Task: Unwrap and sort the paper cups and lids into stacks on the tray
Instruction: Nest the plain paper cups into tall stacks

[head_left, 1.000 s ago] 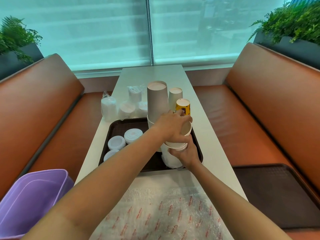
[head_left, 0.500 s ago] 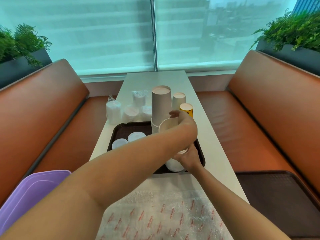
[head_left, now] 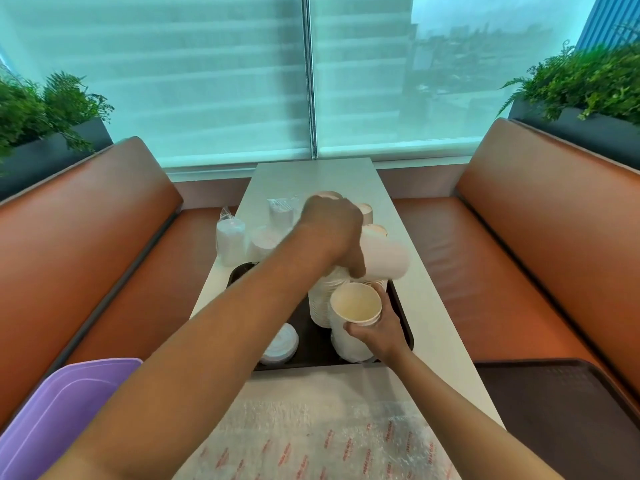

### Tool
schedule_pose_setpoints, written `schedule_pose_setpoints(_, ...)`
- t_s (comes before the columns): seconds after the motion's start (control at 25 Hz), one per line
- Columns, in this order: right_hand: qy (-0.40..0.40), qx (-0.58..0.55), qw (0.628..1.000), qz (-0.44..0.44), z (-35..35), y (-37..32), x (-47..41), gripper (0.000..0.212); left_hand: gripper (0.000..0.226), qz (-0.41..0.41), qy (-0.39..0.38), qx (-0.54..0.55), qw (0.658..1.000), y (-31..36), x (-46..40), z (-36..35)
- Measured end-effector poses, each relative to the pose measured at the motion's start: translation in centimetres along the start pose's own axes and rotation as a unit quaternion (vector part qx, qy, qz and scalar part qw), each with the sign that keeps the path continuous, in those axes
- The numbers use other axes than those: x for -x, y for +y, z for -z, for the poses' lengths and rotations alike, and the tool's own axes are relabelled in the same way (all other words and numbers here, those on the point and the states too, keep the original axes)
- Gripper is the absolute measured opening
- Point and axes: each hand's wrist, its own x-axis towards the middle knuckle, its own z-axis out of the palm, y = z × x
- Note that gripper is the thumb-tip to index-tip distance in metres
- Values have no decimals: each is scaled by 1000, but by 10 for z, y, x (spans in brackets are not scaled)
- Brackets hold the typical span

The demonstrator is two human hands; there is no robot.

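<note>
Wrapped lids point(head_left: 230, 242) stand on the table point(head_left: 433, 306) beyond the dark tray point(head_left: 403, 327). The left hand point(head_left: 334, 233), arm stretched across it, curls around a tipped white cup point(head_left: 384, 259). Nearer, the right hand point(head_left: 379, 332) grips an upright stack of cups point(head_left: 355, 306) on the tray.

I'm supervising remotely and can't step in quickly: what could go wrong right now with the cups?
1. The left hand carries a tilted white cup over the upside-down cup stacks; a bump could topple them.
2. The right hand holds the open cup stack up by its top alone; lower cups might slide off.
3. The left forearm hides much of the tray, so placement is partly blind.
</note>
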Motion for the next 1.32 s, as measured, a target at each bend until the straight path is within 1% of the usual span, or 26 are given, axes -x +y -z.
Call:
schedule_pose_setpoints(0.08,-7,6,1000,10,-2,3,0,88,80,33,72,130,988,-22,1,6)
schedule_pose_setpoints(0.12,-10,10,1000,12,-3,3,-1,87,82,55,111,207,970,-30,-1,5)
schedule_pose_setpoints(0.16,-14,10,1000,12,-3,3,-1,88,81,81,163,284,941,-36,-5,3)
schedule_pose_setpoints(0.2,-14,11,1000,10,-3,4,-2,88,81,111,221,350,904,-40,-13,-3)
schedule_pose_setpoints(0.24,-13,12,1000,9,-3,5,-3,88,81,143,271,400,864,-42,-21,-11)
schedule_pose_setpoints(0.28,-12,14,1000,8,-2,4,-3,90,81,173,305,441,826,-42,-28,-20)
schedule_pose_setpoints(0.32,-10,13,1000,7,-2,4,-2,91,82,194,317,479,795,-40,-34,-30)
schedule_pose_setpoints(0.4,-5,12,1000,3,-3,4,-3,93,83,211,310,546,749,-35,-45,-50)
schedule_pose_setpoints(0.48,-8,12,1000,7,-4,3,-3,93,84,211,293,592,721,-33,-53,-71)
schedule_pose_setpoints(0.52,-10,13,1000,9,-4,3,-3,93,84,211,280,603,717,-33,-57,-83)
schedule_pose_setpoints(0.56,-11,13,1000,9,-4,3,-3,93,84,213,262,604,722,-31,-59,-96)
schedule_pose_setpoints(0.68,-9,11,1000,5,-4,2,-4,96,86,220,195,585,756,-21,-59,-138)
schedule_pose_setpoints(0.72,-10,13,1000,0,-3,2,-3,98,87,223,176,582,762,-18,-57,-151)
schedule_pose_setpoints(0.84,-23,22,999,-12,-2,2,0,105,92,222,155,603,750,-17,-55,-171)
schedule_pose_setpoints(0.88,-28,26,999,-14,-2,2,1,107,96,227,152,598,754,-17,-55,-173)
schedule_pose_setpoints(0.92,-32,31,999,-19,-1,1,1,107,100,237,158,573,768,-17,-55,-173)
schedule_pose_setpoints(0.96,-34,32,999,-27,-1,3,1,105,101,247,186,538,784,-14,-50,-173)
schedule_pose_setpoints(1.0,-37,33,998,-34,-1,4,0,101,94,242,246,502,793,-9,-44,-172)
schedule_pose_setpoints(1.04,-40,34,998,-39,-1,5,0,98,80,206,329,461,798,-3,-35,-172)
schedule_pose_setpoints(1.08,-39,34,998,-43,0,7,1,95,64,140,400,413,806,5,-27,-170)
schedule_pose_setpoints(1.12,-38,31,998,-43,0,8,2,92,53,46,421,373,825,12,-21,-170)
schedule_pose_setpoints(1.16,-37,27,998,-42,0,9,2,90,47,-42,376,356,854,17,-15,-169)
schedule_pose_setpoints(1.2,-39,25,998,-42,-1,10,3,89,49,-91,276,352,890,23,-12,-169)
schedule_pose_setpoints(1.24,-44,27,998,-44,-2,9,4,90,55,-102,159,337,922,29,-11,-171)
schedule_pose_setpoints(1.28,-48,33,997,-41,-3,8,5,92,64,-95,72,308,944,33,-13,-174)
schedule_pose_setpoints(1.32,-50,36,997,-36,-4,6,6,95,71,-89,24,269,959,35,-15,-178)
